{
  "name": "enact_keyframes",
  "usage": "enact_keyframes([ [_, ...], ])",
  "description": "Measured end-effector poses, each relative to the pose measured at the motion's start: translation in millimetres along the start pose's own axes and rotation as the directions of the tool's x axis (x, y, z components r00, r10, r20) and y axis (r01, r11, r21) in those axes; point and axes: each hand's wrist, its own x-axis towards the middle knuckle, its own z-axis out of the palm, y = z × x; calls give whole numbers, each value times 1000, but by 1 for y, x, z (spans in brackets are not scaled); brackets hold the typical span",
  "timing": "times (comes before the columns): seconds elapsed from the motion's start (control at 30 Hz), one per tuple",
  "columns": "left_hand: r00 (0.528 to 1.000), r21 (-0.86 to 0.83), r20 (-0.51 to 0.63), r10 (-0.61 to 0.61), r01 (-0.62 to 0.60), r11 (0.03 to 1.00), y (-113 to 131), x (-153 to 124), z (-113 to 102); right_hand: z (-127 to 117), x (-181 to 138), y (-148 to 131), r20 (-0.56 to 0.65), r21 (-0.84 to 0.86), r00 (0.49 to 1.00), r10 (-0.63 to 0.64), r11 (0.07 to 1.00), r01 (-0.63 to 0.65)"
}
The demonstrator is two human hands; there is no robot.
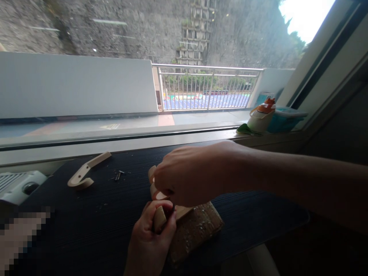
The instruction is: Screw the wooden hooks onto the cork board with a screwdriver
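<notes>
My left hand point(151, 239) is closed around a pale wooden hook piece point(159, 218) that rests on a brown chipboard block point(192, 230). My right hand point(186, 176) reaches in from the right, its fingers pinched together over the top of that same piece; what they pinch is hidden. A second wooden hook point(86, 172) lies loose on the dark table point(86, 226) to the left. A few small dark screws point(119, 175) lie beside it.
A white-grey device point(20, 186) sits at the table's left edge. On the window sill at the right stand a white container with an orange lid point(261, 115) and a teal box point(284, 120). The window glass runs behind the table.
</notes>
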Motion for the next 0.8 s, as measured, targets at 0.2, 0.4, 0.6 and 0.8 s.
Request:
enact_keyframes([
  [0.2,1000,-25,19,-23,23,999,0,0,0,5,0,-1,-5,66,992,124,990,-123],
  [0.4,1000,20,-12,5,-4,1000,8,4,0,4,-7,-4,-60,-67,996,72,995,-76],
  [0.6,999,-4,-29,-18,18,1000,8,4,-1,6,-1,-6,-112,-70,988,-103,993,96],
  [0.8,1000,40,-9,-23,23,999,-1,3,1,3,3,-1,-19,0,1000,-6,1000,6],
])
